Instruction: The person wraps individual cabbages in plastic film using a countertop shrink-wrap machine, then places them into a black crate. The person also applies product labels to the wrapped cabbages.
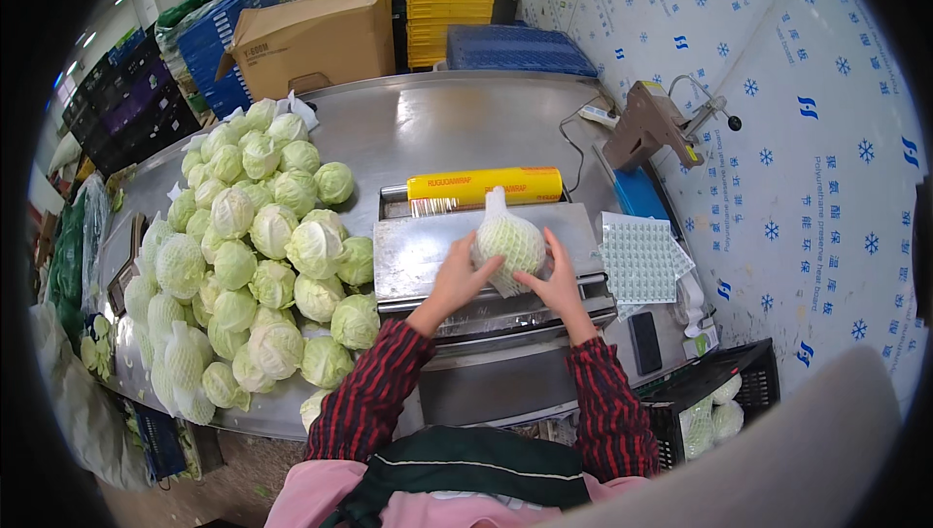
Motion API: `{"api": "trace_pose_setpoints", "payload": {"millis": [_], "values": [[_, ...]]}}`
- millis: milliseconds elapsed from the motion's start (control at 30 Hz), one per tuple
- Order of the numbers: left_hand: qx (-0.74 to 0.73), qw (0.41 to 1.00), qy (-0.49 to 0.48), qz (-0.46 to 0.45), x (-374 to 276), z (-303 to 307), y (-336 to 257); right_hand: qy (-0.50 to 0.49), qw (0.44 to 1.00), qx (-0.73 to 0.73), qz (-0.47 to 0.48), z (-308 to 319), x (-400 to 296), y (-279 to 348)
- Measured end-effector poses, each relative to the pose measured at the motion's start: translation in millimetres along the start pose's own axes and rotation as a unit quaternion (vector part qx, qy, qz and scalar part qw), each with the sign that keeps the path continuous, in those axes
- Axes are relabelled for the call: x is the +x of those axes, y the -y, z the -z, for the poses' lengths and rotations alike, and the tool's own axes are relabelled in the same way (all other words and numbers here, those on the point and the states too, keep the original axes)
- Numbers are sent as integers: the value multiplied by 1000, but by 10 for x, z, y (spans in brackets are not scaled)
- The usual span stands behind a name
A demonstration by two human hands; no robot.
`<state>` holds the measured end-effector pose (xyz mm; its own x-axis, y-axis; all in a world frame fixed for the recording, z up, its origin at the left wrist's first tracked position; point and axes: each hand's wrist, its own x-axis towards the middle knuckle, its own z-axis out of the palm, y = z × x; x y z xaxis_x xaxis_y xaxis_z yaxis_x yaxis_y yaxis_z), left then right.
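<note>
A head of cabbage in a white foam net sleeve [509,243] is held between my two hands over the wrapping machine's metal plate [415,251]. My left hand [466,273] grips its left side, thumb across the front. From the right, my right hand [554,276] cups it with thumb and fingers. The sleeve's gathered end points away from me. Behind it, a yellow roll of cling wrap [455,189] lies in the machine. A large pile of pale green cabbages [270,265] sits to the left, and netted cabbages [178,265] lie along its outer side.
Sheets of printed labels [638,258] and a dark phone [644,342] lie to the right. A brown bag-sealing device [645,127] stands behind them. A black crate [762,375] at lower right holds netted cabbages. A cardboard box [317,39] and yellow crates [448,3] stand at the back.
</note>
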<state>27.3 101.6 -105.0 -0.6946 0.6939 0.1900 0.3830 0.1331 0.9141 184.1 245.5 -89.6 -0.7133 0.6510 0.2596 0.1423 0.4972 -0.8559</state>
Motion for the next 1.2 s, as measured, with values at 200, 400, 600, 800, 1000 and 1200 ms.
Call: {"api": "trace_pose_setpoints", "payload": {"millis": [200, 400, 600, 800, 1000, 1200], "values": [[424, 900, -46, -88, -831, 662, 34, -49, 924, -378, -31, 474, -658, -184], [229, 973, 16, -37, -949, 576, 42, -39, 968, -243, 39, 424, -590, -367], [50, 969, 238, -53, -1032, 1366, -891, 185, 977, -102, 24, 1379, -824, 713], [-14, 970, 95, -222, -247, 1576, -1601, 80, 986, 147, -9, 1859, -198, 1232], [322, 899, 27, -294, 1311, 636, -38, -5, 969, -178, 171, 797, 1006, -156], [290, 886, 270, -241, 239, 323, 294, 169, 969, -120, 132, 339, 469, -417]]}}
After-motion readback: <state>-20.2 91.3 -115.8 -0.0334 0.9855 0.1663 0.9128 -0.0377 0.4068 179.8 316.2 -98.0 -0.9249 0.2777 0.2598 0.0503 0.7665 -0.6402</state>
